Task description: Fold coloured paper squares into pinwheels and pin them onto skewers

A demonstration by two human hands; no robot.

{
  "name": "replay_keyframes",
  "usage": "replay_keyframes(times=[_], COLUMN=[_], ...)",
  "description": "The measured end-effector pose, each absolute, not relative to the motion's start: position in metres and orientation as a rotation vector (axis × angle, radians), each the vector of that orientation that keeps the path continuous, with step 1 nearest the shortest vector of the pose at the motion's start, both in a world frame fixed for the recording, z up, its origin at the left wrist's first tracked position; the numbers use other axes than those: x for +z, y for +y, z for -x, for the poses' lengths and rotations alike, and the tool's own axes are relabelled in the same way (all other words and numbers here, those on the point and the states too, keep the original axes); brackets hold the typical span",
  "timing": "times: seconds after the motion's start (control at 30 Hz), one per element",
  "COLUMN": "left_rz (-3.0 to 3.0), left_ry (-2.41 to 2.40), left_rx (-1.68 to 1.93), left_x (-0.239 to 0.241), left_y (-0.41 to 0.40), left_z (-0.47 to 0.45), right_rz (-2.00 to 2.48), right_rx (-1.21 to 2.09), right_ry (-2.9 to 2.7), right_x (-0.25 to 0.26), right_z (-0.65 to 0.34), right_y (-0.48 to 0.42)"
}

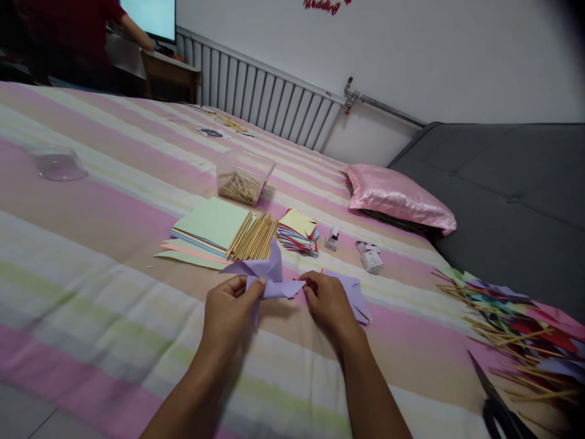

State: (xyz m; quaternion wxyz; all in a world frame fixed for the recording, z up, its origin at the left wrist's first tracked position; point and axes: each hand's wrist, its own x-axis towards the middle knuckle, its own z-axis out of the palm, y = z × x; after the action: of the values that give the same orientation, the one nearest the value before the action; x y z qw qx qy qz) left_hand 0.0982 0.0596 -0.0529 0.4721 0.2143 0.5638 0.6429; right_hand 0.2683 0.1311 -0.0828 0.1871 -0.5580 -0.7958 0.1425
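Observation:
A lilac paper pinwheel [270, 269] is pinched near its middle by my left hand [228, 314], thumb on top. Its folded blades stick up and out to the sides. Close to the right blade's tip, the thumb and finger of my right hand [329, 303] are closed in a pinch. Whatever is between them is too small to make out. Beside and partly behind my right hand lies a stack of lilac cut paper squares [354, 292]. Just beyond the pinwheel lie a bundle of thin wooden sticks [255, 236] and a stack of coloured paper sheets [212, 221].
Cut paper squares [298, 223], small boxes [371, 261] and a clear tub of short sticks [242, 183] stand farther back. Black scissors [496, 408] and piled pinwheels on sticks [525, 329] lie right. A pink pillow [397, 194] rests by the headboard; a person [77, 36] sits back left.

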Motion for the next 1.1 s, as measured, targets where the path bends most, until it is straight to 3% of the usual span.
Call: replay_keyframes(times=[1.1], left_rz=[-0.554], left_ry=[1.377], left_rx=[1.557], left_x=[-0.059], left_y=[0.062], left_z=[-0.097], right_rz=[1.568], right_rx=[0.527], right_ry=[-2.017], right_x=[-0.097], right_z=[-0.272], right_y=[0.149])
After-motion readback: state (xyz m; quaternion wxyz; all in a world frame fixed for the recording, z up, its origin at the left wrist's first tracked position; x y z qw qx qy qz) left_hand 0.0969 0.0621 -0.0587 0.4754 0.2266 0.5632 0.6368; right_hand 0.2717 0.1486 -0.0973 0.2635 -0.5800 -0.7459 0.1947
